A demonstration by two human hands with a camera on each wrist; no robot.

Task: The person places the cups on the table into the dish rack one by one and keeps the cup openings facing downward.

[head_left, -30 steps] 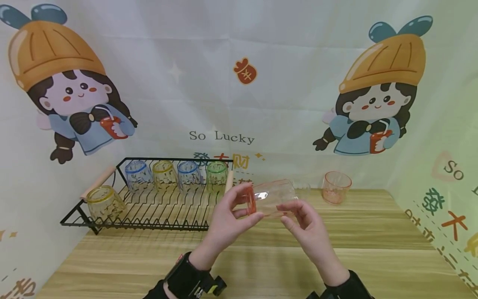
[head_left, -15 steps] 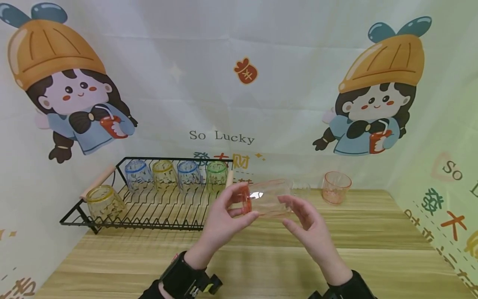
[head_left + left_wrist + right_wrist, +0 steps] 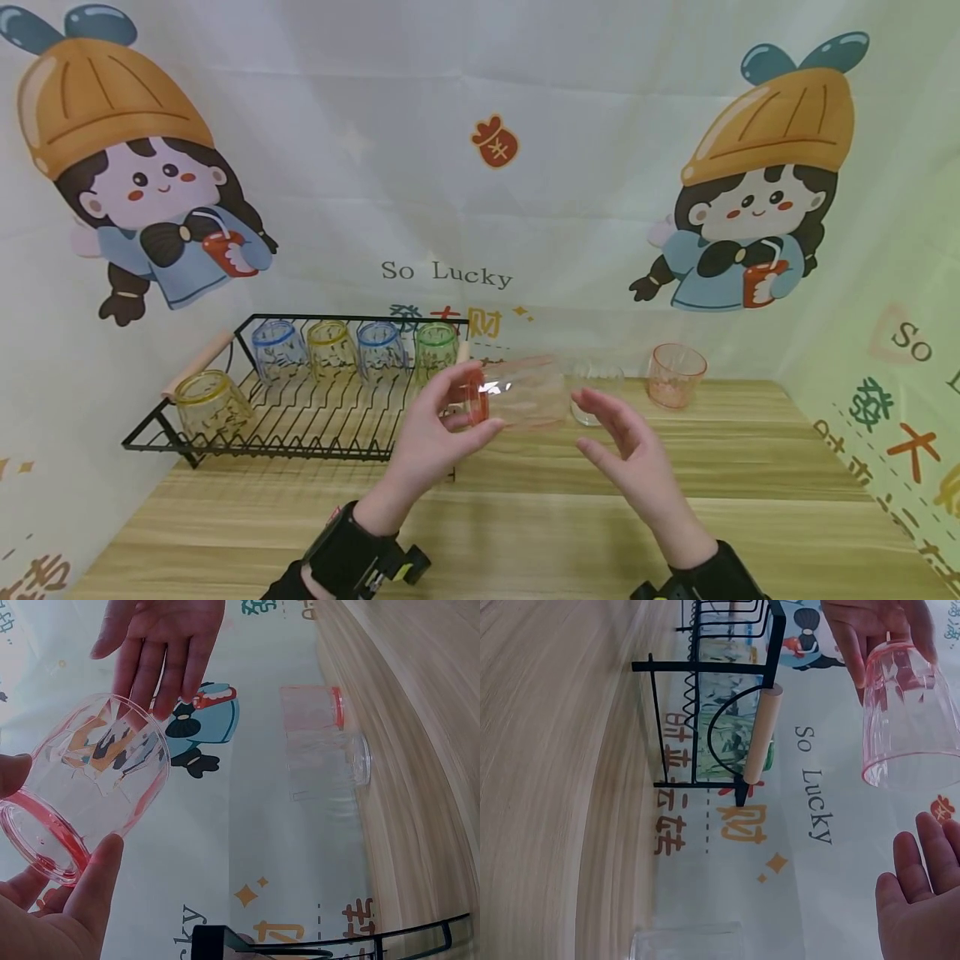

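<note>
A pink-tinted drinking glass (image 3: 525,392) lies sideways in the air above the table, its mouth facing right. My left hand (image 3: 431,442) grips it round the thick pink base, thumb below and fingers behind. Past the glass's mouth, my right hand (image 3: 633,467) is held with loosely bent fingers and touches nothing. In the left wrist view, the held glass (image 3: 97,772) shows its clear faceted wall, and the right hand (image 3: 169,645) is beyond its rim. The right wrist view shows a gap between the glass (image 3: 911,720) and the right fingertips.
A black wire rack (image 3: 300,456) with wooden handles stands at left, bearing several upside-down glasses, blue (image 3: 277,358), yellow (image 3: 212,408) and green (image 3: 437,354). Behind my right hand stand a clear glass (image 3: 600,375) and another pink glass (image 3: 677,375), near the printed backdrop cloth (image 3: 555,208).
My left hand has moved left with the pink glass, toward the rack. The right fingers, earlier at the glass's mouth end, have come away from it. The clear glass behind is more exposed.
</note>
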